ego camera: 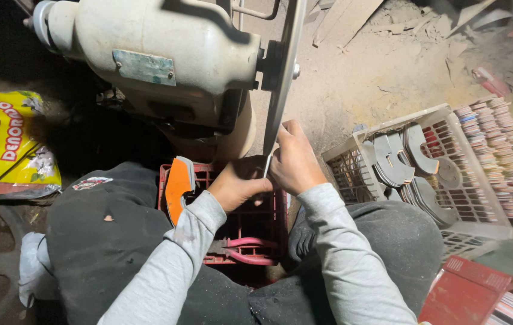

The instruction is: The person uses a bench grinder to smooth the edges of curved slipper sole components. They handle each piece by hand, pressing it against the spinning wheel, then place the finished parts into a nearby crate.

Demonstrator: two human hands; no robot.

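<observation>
Head view, left hand [239, 183] and right hand [292, 159] pinching what seems a thin metal piece [267, 164] against the grinder disc [282, 72], red crate [250, 225] just below the disc, pale basket [353, 162] to its right.

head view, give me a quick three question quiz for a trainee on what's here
1. True or false: both hands hold a thin piece against the spinning disc's edge.
2. Which crate holds the grey curved pieces? A red B white C neither
3. What lies in the red crate below the hands?

Key:
1. True: left hand and right hand meet at the disc of the motor; whether it spins cannot be told.
2. B, the white crate with grey pieces.
3. Pink-handled pliers in the red crate.
</observation>
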